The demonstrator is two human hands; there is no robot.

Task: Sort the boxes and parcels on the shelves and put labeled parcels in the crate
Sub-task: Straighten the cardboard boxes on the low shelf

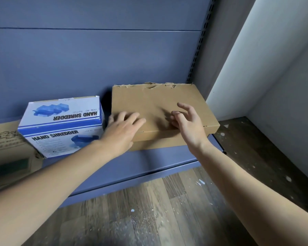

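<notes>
Two hands [122,132] [189,126], one flat brown box [149,100], one shredder box [60,121], one carton [5,150]

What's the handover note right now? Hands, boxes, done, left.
Left hand: flat on the plain cardboard box, near its left front corner.
Right hand: loosely curled over the box top, holding nothing; contact unclear.
The box lies at the right end of the shelf; the Hand Shredder box sits to its left, apart.
Done: nothing shows.
Left: no label visible on the box top; check and sort it. Crate not in view.
</notes>
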